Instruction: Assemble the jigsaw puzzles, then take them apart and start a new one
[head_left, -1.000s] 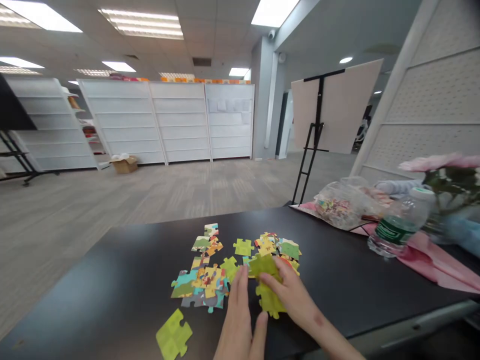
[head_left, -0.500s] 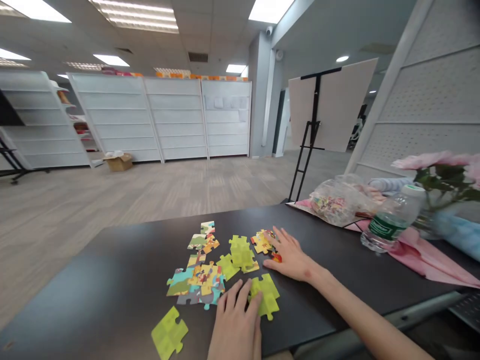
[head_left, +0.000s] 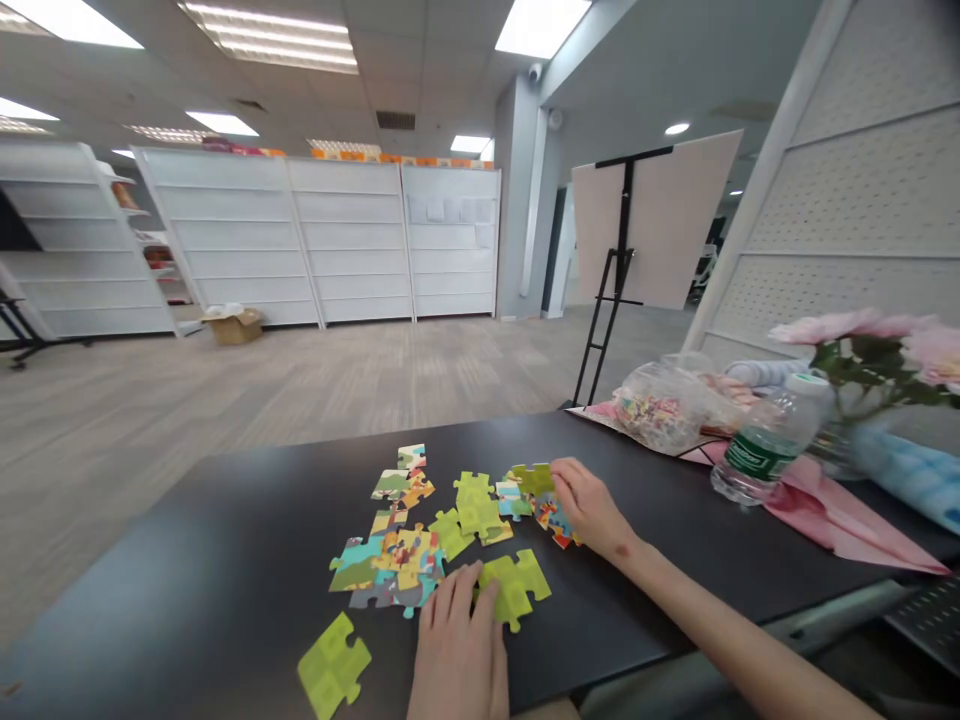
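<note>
My right hand (head_left: 589,508) pinches the edge of a jigsaw puzzle piece (head_left: 534,479) that shows its green back, above picture-side pieces (head_left: 553,515) at the right of the pile. My left hand (head_left: 459,640) lies on the table with its fingers stretched out, the fingertips by a green-backed puzzle piece (head_left: 517,588); whether they touch it I cannot tell. More green-backed pieces (head_left: 477,503) overlap in the middle. Left of my left hand is a cluster of picture-side pieces (head_left: 409,555). One green-backed piece (head_left: 334,665) lies apart, near the front.
On the right of the dark table (head_left: 247,540) stand a plastic bottle (head_left: 765,450), a clear bag of small items (head_left: 652,405) and pink flowers (head_left: 862,330) over a pink cloth (head_left: 840,510). An easel with a board (head_left: 622,230) stands behind. White shelving (head_left: 345,240) lines the back.
My right hand has closed from spread fingers into a pinch, and a piece there now shows its green back. The green-backed piece by my left hand has shifted slightly left.
</note>
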